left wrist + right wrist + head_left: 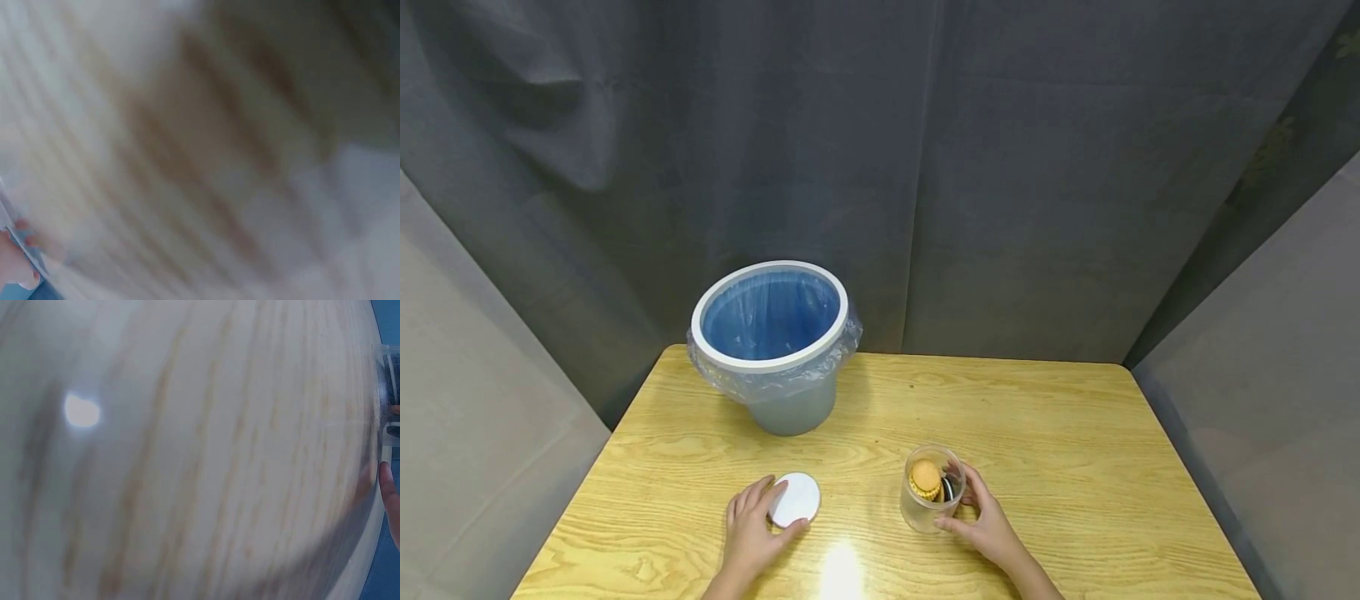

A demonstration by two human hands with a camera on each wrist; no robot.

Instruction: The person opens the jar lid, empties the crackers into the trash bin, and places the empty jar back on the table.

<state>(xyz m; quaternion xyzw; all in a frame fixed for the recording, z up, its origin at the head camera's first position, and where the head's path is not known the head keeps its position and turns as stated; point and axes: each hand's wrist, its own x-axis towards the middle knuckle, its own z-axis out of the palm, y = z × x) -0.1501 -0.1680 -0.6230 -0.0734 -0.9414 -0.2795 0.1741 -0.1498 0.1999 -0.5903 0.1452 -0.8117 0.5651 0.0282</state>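
In the head view, my left hand (pixel 754 533) is at a round white lid (pixel 797 500) near the front of the table. Its thumb and index finger lie along the lid's lower and upper-left edges. To the right, a clear round jar (pixel 917 510) stands upright without a cover, and my right hand (pixel 987 525) grips its right side, thumb in front and fingers behind. Inside the jar are an orange-yellow round cookie (pixel 927 477) with a ridged edge and a dark cookie with a white layer. The right wrist view catches only the jar's edge and one finger (pixel 389 494).
A bin (pixel 793 408) with a white rim and a clear plastic liner stands at the table's back left. The yellow wood-grain table (pixel 1015 433) meets a dark curtain (pixel 1037 208) behind, with pale panels at either side.
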